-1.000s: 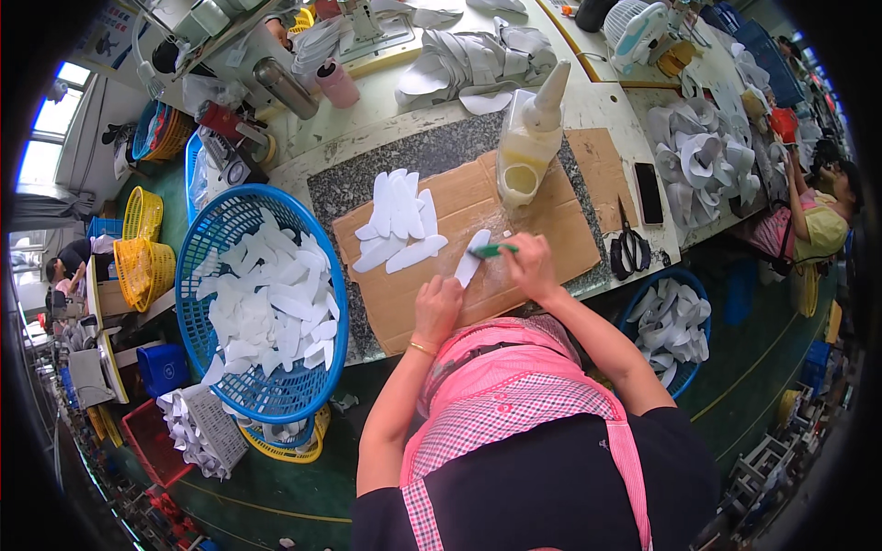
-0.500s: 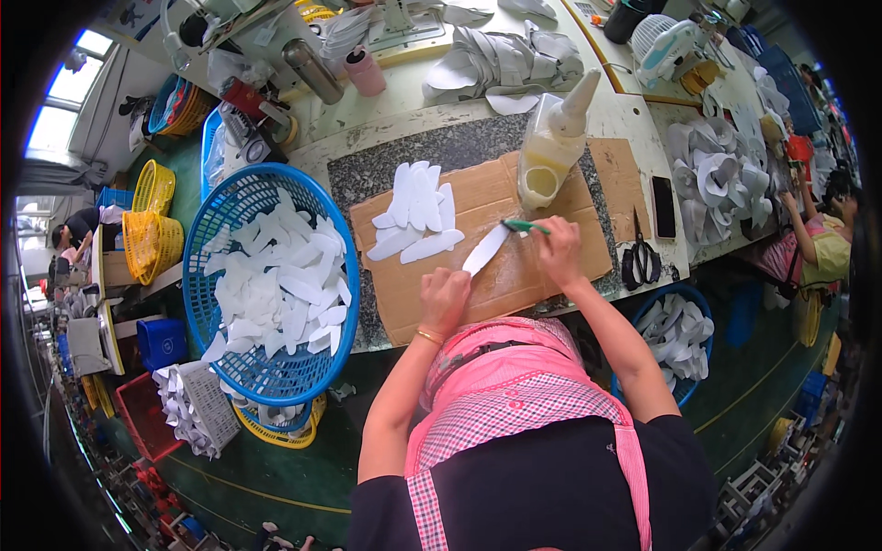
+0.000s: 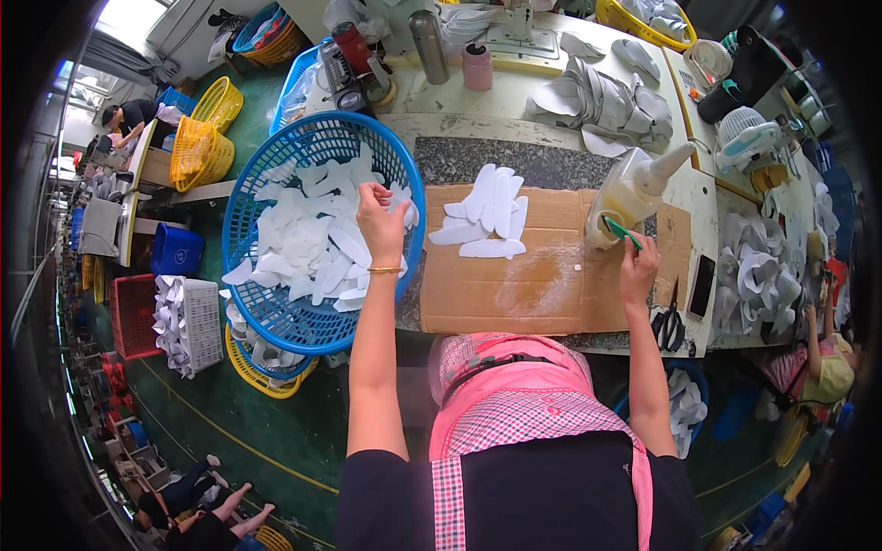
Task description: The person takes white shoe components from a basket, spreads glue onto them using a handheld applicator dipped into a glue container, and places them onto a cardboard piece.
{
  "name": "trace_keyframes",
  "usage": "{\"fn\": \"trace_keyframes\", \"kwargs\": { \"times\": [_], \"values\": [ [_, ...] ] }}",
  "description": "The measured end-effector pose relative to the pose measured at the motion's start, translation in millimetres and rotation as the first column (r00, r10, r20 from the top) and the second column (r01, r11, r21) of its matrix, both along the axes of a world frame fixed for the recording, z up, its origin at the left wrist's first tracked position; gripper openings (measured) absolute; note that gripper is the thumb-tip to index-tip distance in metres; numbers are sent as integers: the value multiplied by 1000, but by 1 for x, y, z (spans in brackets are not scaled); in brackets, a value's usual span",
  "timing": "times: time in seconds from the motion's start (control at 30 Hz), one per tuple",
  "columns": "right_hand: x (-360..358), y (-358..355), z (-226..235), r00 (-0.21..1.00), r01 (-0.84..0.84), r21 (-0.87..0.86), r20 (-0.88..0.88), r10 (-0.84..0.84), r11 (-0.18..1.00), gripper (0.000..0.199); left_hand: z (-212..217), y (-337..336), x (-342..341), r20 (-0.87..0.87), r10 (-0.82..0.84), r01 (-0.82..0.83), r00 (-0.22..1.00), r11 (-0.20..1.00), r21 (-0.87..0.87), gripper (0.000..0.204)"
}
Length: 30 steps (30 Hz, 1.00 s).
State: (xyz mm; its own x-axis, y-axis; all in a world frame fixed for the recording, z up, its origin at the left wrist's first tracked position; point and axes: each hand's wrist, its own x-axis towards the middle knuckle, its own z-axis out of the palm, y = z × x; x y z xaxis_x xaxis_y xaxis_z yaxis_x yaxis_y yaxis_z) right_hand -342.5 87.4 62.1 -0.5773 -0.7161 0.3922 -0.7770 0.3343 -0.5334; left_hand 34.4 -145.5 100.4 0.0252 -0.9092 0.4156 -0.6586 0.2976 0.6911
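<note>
My left hand (image 3: 379,219) reaches into the round blue basket (image 3: 266,312) on my left, its fingers closing on one of the several white curved cut-out pieces (image 3: 303,241) heaped there. My right hand (image 3: 638,267) grips a thin green brush (image 3: 622,230), whose tip dips into the small cup beside the tilted glue bottle (image 3: 634,186). Between the hands lies a brown cardboard sheet (image 3: 542,294) on the speckled worktop, with a fanned stack of white pieces (image 3: 487,213) at its far edge.
Scissors (image 3: 668,321) and a dark phone (image 3: 702,286) lie right of the cardboard. Grey-white shoe pieces (image 3: 602,96) pile up behind, with a pink cup (image 3: 477,66) and a steel flask (image 3: 428,46). Another person (image 3: 822,367) works at right. Yellow baskets (image 3: 204,138) stand far left.
My left hand left the cardboard and swung left into the blue basket. My right hand moved the green brush from the white piece on the cardboard to the cup by the glue bottle.
</note>
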Motion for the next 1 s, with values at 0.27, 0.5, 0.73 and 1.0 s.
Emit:
{"fn": "trace_keyframes", "kwargs": {
  "times": [0.27,0.5,0.73,1.0],
  "values": [
    [11,-2,3,996,37,-37,79,-34,999,11,-52,75,-56,238,-410,396,880,912,108,24],
    [18,25,-8,940,173,-168,322,-112,971,13,-90,99,-61,493,-279,195,824,957,216,35],
    [79,22,-7,900,131,-230,436,-18,964,15,-94,138,-69,-249,-383,452,890,668,591,29],
    [93,15,-26,989,-147,8,-6,147,989,5,-118,180,-66,-336,-156,355,929,636,686,48]
  ]
}}
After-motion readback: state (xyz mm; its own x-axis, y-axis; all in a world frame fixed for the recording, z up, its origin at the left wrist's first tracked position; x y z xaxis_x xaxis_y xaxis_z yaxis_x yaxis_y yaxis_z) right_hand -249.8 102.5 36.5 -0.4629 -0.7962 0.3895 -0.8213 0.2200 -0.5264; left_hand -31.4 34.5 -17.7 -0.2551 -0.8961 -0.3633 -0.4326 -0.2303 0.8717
